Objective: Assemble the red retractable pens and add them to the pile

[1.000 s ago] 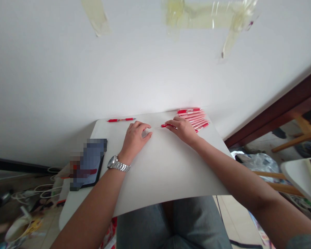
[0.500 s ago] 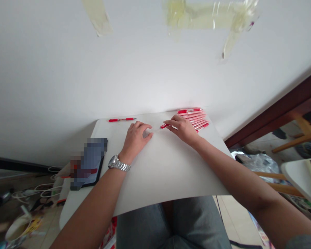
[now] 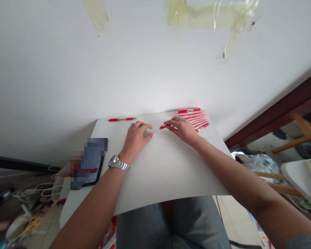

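Note:
My right hand (image 3: 182,128) pinches a red pen (image 3: 164,127), whose end sticks out to the left of the fingertips. Behind those fingers lies a row of red pens (image 3: 197,119), partly covered by the hand. My left hand (image 3: 138,135) rests on the white table (image 3: 166,173) with thumb and forefinger curved and apart. A faint pale streak shows between the left thumb and the held pen; I cannot make out what it is. Another red pen (image 3: 121,119) lies alone at the back left, beyond the left hand.
A tablet-like device (image 3: 93,162), blurred out, lies at the table's left edge. The white wall (image 3: 145,69) rises right behind the table. Cables (image 3: 41,190) are on the left; a wooden chair (image 3: 295,135) and plastic bags (image 3: 261,162) are on the right.
The end of the red pen in my right hand has shifted slightly left and down. My left hand has barely moved.

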`<action>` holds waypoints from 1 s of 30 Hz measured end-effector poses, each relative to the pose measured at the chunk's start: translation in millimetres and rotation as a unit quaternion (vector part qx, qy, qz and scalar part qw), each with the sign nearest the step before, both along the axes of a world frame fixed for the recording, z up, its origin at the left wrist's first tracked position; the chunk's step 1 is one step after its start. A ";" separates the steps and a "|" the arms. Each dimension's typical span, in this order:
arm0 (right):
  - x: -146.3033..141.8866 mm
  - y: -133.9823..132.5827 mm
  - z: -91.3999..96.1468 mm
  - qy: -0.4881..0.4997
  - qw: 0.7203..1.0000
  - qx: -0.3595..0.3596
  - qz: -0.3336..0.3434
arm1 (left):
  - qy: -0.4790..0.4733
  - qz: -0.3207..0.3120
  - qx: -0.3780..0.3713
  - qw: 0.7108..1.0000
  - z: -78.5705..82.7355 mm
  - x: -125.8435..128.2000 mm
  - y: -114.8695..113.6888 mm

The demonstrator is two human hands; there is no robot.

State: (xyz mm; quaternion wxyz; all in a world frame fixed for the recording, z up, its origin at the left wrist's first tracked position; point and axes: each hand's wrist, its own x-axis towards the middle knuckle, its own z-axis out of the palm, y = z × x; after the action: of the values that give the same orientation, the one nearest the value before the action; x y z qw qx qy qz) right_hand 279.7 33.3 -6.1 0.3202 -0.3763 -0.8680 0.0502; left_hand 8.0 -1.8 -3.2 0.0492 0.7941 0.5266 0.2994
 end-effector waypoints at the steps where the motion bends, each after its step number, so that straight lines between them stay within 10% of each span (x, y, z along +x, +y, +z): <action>1: 0.0 0.0 0.1 0.000 1.000 0.000 0.002 | -0.001 -0.001 0.000 1.000 -0.3 -0.1 0.0; 30: 0.4 -2.6 0.3 -0.008 0.999 -0.005 -0.041 | 0.030 0.052 0.012 0.998 4.8 4.1 -2.9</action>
State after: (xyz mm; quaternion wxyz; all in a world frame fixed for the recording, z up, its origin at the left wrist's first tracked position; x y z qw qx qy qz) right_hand 280.1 30.7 -5.8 0.3135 -0.4134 -0.8540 0.0387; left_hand 12.2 -4.7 1.6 0.0079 0.7746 0.5650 0.2842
